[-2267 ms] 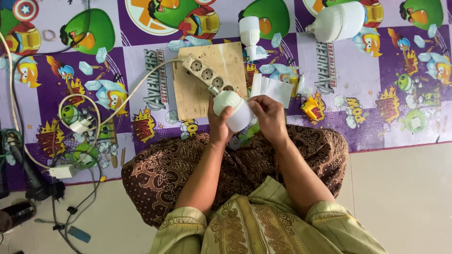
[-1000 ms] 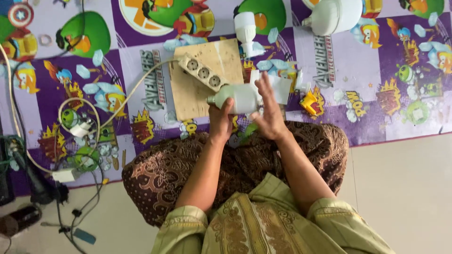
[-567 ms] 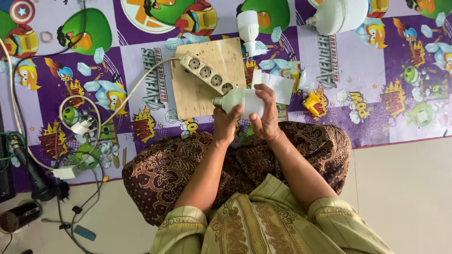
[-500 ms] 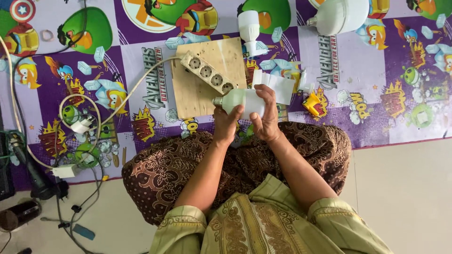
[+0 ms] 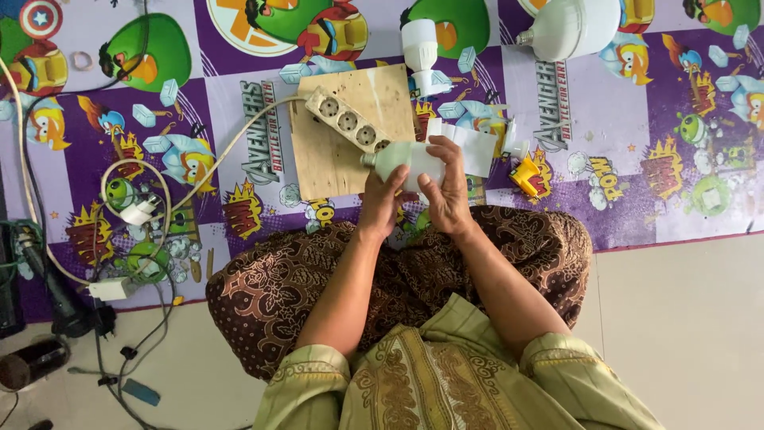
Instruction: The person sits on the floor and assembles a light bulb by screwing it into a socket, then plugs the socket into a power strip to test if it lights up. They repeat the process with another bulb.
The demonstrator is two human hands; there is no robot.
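Note:
A white light bulb [image 5: 402,159] lies sideways between my two hands, its metal screw base pointing left toward the power strip [image 5: 350,125]. My left hand [image 5: 380,203] grips the bulb's body from below. My right hand [image 5: 446,187] wraps over its right end. The cream power strip, with several round sockets, lies diagonally on a small plywood board [image 5: 342,171]; its cable runs off to the left. My crossed legs under brown patterned cloth [image 5: 414,271] fill the lower middle.
A colourful cartoon mat [image 5: 605,119] covers the floor. A large white bulb [image 5: 573,28] and a white bulb housing [image 5: 420,48] lie at the top. White cards [image 5: 477,147], a yellow part [image 5: 527,173], coiled wires [image 5: 131,207] and tools [image 5: 48,295] lie around.
The bulb turned from facing me to lying sideways, base leftward. Both hands carried it up toward the power strip, and my right hand closed over its right end.

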